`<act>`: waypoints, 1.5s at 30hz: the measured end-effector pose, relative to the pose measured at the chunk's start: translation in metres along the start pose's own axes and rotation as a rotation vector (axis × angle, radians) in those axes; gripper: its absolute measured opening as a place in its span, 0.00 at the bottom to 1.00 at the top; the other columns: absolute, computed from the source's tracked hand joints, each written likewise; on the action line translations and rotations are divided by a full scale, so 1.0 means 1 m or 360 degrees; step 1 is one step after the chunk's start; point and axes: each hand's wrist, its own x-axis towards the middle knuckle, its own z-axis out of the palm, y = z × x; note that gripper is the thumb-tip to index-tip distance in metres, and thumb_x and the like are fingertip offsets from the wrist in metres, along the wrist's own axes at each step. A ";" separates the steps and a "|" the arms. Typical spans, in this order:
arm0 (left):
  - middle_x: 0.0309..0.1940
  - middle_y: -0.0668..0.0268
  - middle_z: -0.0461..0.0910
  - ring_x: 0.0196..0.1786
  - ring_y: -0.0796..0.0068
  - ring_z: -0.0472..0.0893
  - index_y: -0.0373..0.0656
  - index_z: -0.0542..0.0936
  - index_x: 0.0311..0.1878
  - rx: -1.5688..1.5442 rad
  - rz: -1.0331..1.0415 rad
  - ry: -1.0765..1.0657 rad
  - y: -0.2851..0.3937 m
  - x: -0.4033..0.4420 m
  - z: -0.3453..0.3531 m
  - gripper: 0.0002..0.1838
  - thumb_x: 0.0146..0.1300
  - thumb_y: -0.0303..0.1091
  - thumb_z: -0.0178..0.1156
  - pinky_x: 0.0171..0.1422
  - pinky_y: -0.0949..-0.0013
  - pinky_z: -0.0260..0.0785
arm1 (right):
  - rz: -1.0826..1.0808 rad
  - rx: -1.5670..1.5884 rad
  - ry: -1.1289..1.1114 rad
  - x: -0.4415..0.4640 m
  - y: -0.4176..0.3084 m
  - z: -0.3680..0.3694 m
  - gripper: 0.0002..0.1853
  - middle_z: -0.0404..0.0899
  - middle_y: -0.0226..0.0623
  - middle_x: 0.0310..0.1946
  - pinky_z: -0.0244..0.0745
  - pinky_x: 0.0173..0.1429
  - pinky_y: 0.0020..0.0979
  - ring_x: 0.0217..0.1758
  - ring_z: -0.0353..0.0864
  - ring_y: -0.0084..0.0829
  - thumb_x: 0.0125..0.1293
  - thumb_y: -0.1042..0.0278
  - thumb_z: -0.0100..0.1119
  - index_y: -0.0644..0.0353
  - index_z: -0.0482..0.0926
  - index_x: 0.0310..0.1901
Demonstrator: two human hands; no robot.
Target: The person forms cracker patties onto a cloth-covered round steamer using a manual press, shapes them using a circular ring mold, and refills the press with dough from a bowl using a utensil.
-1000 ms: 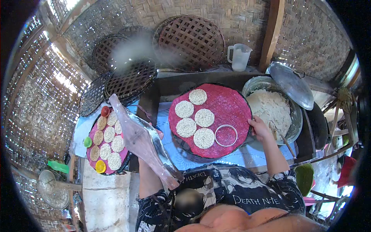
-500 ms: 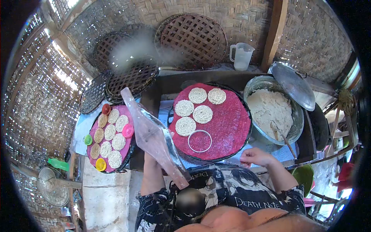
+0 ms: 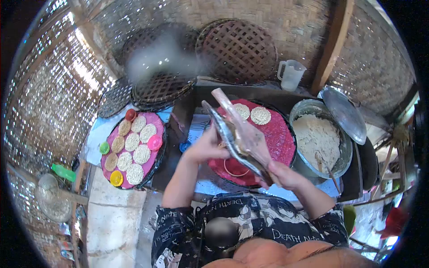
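Observation:
My left hand (image 3: 208, 145) and my right hand (image 3: 283, 175) both grip a pinkish press tool (image 3: 246, 136) with a metal strip, held tilted over a round red mat (image 3: 275, 134). The left is wrapped near the tool's middle, the right round its lower end. Lacy white discs (image 3: 260, 115) lie on the mat's far part; the tool and left hand hide its left part. A thin white ring (image 3: 235, 172) shows at the mat's near edge, below the tool.
At left, a second round tray (image 3: 156, 169) carries several discs and coloured lids (image 3: 154, 142). A metal basin (image 3: 346, 158) of pale dough with a stick stands at right, beside a metal lid (image 3: 344, 114). Woven trays (image 3: 237, 51) and a jug (image 3: 292, 75) stand behind.
The tool has moved right, over the mat. My right hand has risen from beside the mat and taken hold of its lower end. The view has shifted slightly.

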 end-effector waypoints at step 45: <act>0.07 0.73 0.58 0.11 0.76 0.61 0.50 0.75 0.33 -0.2128 0.0080 0.0410 -0.072 0.037 -0.016 0.31 0.58 0.70 0.38 0.25 0.68 0.60 | 0.0650 -0.0833 0.0772 -0.005 -0.016 0.004 0.28 0.72 0.33 0.14 0.64 0.15 0.25 0.12 0.70 0.22 0.64 0.40 0.42 0.61 0.74 0.26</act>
